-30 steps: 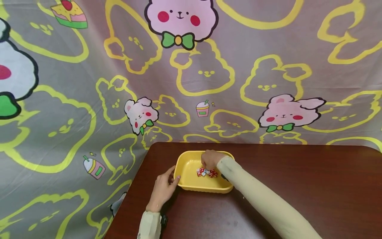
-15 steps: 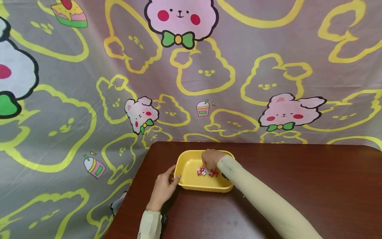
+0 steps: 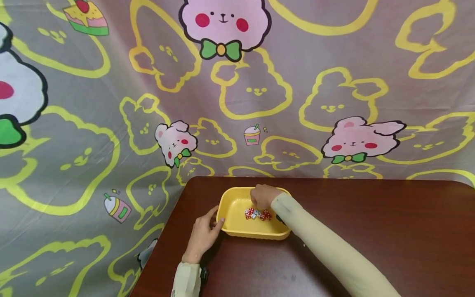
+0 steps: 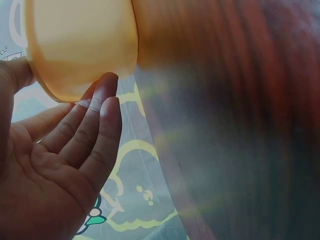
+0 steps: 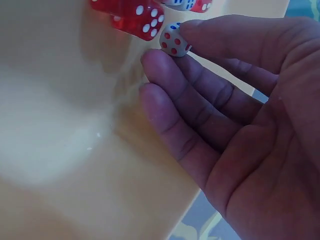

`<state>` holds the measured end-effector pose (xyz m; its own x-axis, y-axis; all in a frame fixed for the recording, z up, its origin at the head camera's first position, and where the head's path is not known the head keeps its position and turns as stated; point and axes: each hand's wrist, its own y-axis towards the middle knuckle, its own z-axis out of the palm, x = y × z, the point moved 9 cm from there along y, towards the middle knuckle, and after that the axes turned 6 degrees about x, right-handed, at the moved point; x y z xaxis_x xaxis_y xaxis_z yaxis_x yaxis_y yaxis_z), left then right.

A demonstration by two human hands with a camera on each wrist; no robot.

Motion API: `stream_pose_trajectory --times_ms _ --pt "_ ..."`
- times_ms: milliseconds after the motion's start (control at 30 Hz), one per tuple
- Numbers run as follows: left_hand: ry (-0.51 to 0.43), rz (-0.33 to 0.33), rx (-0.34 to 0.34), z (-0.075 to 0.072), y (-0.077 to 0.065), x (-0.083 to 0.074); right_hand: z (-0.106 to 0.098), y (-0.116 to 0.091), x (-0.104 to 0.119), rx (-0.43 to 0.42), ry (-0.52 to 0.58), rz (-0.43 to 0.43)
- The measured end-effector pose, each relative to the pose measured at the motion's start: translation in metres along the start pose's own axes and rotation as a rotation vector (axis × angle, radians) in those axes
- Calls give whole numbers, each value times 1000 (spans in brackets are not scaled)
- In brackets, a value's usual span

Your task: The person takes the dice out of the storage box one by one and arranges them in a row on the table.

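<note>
A yellow plastic tub (image 3: 237,229) holds several red and white dice (image 3: 257,214) in a small cluster on its floor. My left hand (image 3: 202,235) grips the tub's left side, thumb over the rim and fingers outside; the left wrist view shows the fingers (image 4: 107,87) against the wall of the tub (image 4: 80,45). Inside the tub, by the back of the cluster, is my right hand (image 3: 264,196). In the right wrist view its thumb and fingers pinch a small white die (image 5: 173,42) with red and blue dots. Red dice (image 5: 142,20) lie just beyond.
The tub stands on a dark brown wooden table (image 3: 371,222), near its back left. A grey cloth (image 3: 282,99) printed with yellow outlines and cartoon animals hangs behind the table and along its left side.
Almost nothing differs. Both hands keep their places at the tub, and the dice cluster looks the same.
</note>
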<state>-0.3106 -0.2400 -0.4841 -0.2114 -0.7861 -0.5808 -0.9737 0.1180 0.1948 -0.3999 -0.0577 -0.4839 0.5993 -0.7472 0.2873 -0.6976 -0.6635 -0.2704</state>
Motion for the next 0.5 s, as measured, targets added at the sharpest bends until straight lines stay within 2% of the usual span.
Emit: stream_pose_trajectory --times_ms 300,500 --pt "7 0 1 1 1 1 -8 -5 4 -2 3 -17" --pt "-11 -25 20 3 0 5 -16 -10 9 -11 9 -34"
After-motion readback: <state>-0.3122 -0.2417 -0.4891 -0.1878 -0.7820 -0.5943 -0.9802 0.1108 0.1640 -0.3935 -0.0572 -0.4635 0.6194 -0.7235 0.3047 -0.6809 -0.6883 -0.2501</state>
